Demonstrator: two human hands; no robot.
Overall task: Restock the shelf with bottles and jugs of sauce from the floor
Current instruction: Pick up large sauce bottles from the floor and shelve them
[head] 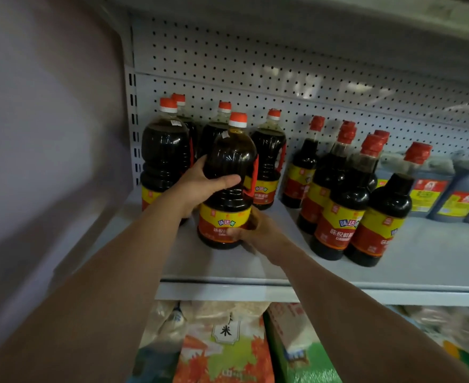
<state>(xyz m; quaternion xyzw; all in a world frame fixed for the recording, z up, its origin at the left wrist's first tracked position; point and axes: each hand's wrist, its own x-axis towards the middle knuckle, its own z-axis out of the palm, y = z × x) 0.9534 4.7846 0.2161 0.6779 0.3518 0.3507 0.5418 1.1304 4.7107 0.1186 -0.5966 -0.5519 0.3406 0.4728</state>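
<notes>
Five large jugs stand at the left of the shelf [421, 272], counting the held jug [229, 186]; the other four [165, 153] sit behind and beside it. To the right are six slimmer bottles [338, 205], then three blurred square-sided jugs [432, 189] at far right. All hold dark sauce in clear ribbed plastic, with red caps and yellow-red labels. The shelf is pale painted metal backed by pegboard [283, 64]. The left hand [200, 186] wraps the jug's waist, thumb across the front. The right hand [251, 230] curls round its base, low on the right. Printed sacks [222, 344] lie below.
</notes>
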